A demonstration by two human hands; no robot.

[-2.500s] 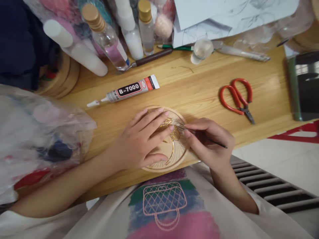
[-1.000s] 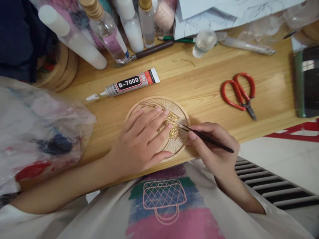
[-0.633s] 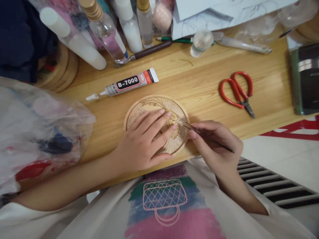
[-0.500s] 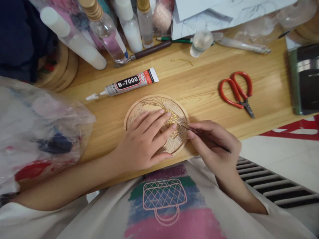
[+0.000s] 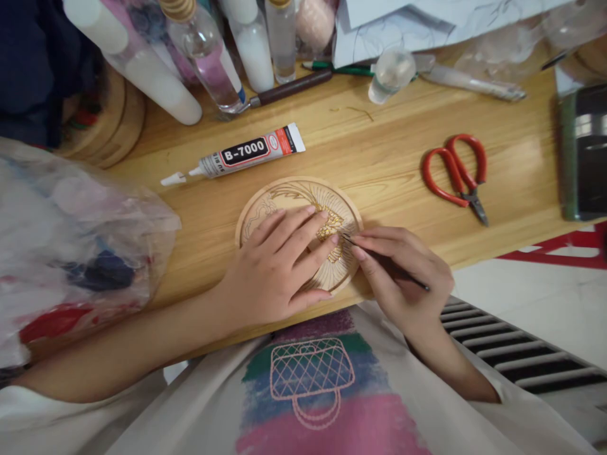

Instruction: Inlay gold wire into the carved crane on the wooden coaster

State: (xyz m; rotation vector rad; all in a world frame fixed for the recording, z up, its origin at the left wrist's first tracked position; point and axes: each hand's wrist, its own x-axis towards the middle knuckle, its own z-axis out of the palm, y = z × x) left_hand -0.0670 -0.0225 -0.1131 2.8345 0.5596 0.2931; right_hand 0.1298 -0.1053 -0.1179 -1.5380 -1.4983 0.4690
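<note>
A round wooden plaque [image 5: 279, 189] lies on the table near its front edge, with a line drawing and gold wire set into part of it. My left hand [image 5: 279, 265] rests flat across the plaque, fingers spread, covering much of its left and middle. Between the thumb and fingers of my right hand [image 5: 408, 272] is a pair of dark tweezers [image 5: 403, 273]. Their tips reach over the right part of the plaque, close to the gold pattern and my left fingertips. Whether the tips grip a piece of wire is too small to tell.
Behind the plaque lies a B-7000 glue tube [image 5: 251, 151] with its white cap [image 5: 173, 179] at the nozzle end. Red-handled pliers [image 5: 458, 174] lie to the right, near a phone [image 5: 588, 151]. Several bottles [image 5: 213, 69] and a small cup [image 5: 391, 74] line the back. Plastic bags [image 5: 95, 246] fill the left.
My right hand with the tweezers has shifted slightly left, bringing the tips further over the plaque. The left hand stays in place on it. The view has tilted a little.
</note>
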